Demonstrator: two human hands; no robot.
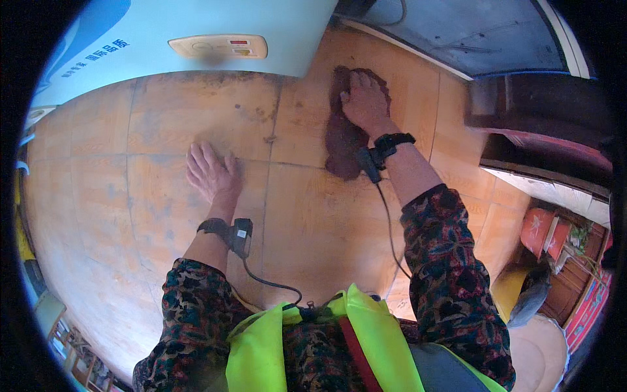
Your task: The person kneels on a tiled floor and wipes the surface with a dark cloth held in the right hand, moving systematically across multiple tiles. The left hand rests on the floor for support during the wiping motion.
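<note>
My right hand (365, 103) presses palm-down on a dark maroon cloth (344, 147) spread over the wood-patterned tile floor (313, 215). The cloth reaches from beyond my fingertips back to my wrist. To the left, my left hand (214, 171) rests on the tiles with its fingers a little apart and nothing in it. Dark stains (262, 113) and spots mark the floor ahead of it, along the base of a light-blue appliance (274, 24). Each wrist wears a black strap with a small cabled device.
The appliance carries a beige panel (218, 46) at the top. Dark wooden furniture (539, 108) stands on the right, below a grey panel (494, 39). Farther down that side are a red flowerpot (536, 228) and a round pale basin (536, 353). Cables (390, 220) hang from my wrists.
</note>
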